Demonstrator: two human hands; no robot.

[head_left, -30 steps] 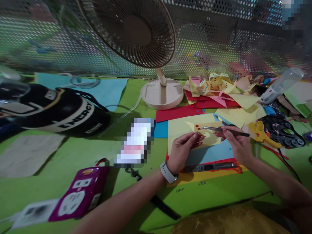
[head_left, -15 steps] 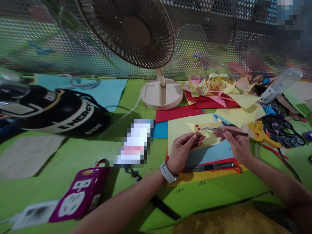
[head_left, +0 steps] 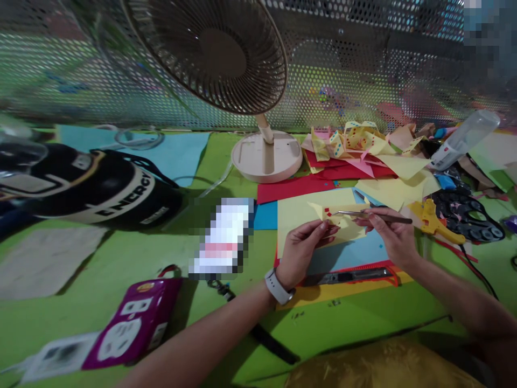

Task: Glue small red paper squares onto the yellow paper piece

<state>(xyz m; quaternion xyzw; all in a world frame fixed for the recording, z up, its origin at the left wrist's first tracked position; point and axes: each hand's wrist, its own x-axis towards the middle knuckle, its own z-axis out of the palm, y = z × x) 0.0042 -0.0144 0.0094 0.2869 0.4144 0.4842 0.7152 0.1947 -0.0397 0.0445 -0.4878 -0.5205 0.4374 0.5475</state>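
My left hand (head_left: 304, 249) pinches a folded pale yellow paper piece (head_left: 343, 210) that carries small red squares (head_left: 327, 211). Metal tweezers (head_left: 383, 217) are in my right hand (head_left: 391, 237), their tips at the red squares. Both hands are over a yellow sheet (head_left: 291, 207) and a light blue sheet (head_left: 347, 260). Just below them lies a cutter knife (head_left: 351, 275) with an orange edge. My left wrist wears a pale watch band (head_left: 278, 287).
A fan (head_left: 266, 156) stands behind, with paper scraps and dotted yellow pieces (head_left: 359, 137) to its right. A yellow glue gun (head_left: 438, 222) lies right. Leftward are a phone (head_left: 224, 234), a purple power strip (head_left: 135, 323) and a black bottle (head_left: 109, 188).
The view has shifted very slightly. Both hands, the paper piece and the tweezers hold nearly the same place.
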